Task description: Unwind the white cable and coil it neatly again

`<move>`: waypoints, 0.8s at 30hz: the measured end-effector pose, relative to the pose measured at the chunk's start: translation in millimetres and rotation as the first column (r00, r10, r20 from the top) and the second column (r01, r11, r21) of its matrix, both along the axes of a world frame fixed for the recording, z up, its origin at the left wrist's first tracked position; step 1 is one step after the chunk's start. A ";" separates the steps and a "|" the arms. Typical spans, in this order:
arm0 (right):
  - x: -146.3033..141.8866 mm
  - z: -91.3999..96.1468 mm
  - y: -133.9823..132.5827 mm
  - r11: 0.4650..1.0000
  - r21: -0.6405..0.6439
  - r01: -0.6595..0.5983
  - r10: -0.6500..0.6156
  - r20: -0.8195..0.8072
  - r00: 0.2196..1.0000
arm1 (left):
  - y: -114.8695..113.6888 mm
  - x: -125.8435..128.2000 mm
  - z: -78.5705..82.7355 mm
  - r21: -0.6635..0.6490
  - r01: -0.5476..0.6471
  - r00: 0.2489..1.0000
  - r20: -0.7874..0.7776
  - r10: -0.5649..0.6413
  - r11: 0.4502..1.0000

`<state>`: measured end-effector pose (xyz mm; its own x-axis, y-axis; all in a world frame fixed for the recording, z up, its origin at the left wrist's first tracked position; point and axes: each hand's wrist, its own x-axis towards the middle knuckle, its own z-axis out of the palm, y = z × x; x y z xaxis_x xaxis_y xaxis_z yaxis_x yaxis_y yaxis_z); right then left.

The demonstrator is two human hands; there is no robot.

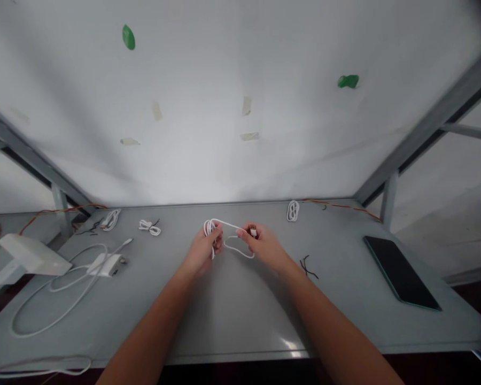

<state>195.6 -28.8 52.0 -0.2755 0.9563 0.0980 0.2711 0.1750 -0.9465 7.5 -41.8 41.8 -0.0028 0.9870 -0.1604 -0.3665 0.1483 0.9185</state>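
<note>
Pretty simple setup here: two bare hands held up over a grey metal surface (232, 315). The left hand (202, 248) has its grip closed on a bunched thin white charging cable (232, 225), which loops across to the right hand (262, 247), pinching the small white plug end (253, 232). A coiled white cable (292, 211) sits behind them, and a flat black tablet (401, 272) lies off right.

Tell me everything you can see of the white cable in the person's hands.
The white cable is thin, smooth and plastic-looking, gathered in loose loops. The left hand grips the bunched coils, while the right hand pinches a small connector at one end. Between the hands, one strand runs fairly straight and another sags in a loop. It's hard to tell whether it touches the table.
</note>
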 end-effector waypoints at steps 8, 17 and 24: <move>-27.2 -15.2 -19.3 0.904 0.400 -0.150 0.063 0.221 0.973 | -4.0 9.3 7.2 -0.177 -0.039 0.950 0.298 0.092 0.983; -11.1 -9.4 -7.2 0.942 0.336 0.000 -0.038 0.107 0.994 | 2.0 1.1 3.1 -0.212 -0.225 0.935 0.227 0.272 0.951; 8.1 -16.2 17.9 0.940 0.003 0.341 -0.319 -0.347 0.882 | 2.7 -0.6 3.7 -0.254 -0.161 0.945 0.240 0.224 0.954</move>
<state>203.8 -10.9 35.8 0.1146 0.9751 0.1900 -0.0095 0.1923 -0.9813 6.9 -39.1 45.4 -0.1161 0.9085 -0.4015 -0.6327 0.2440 0.7350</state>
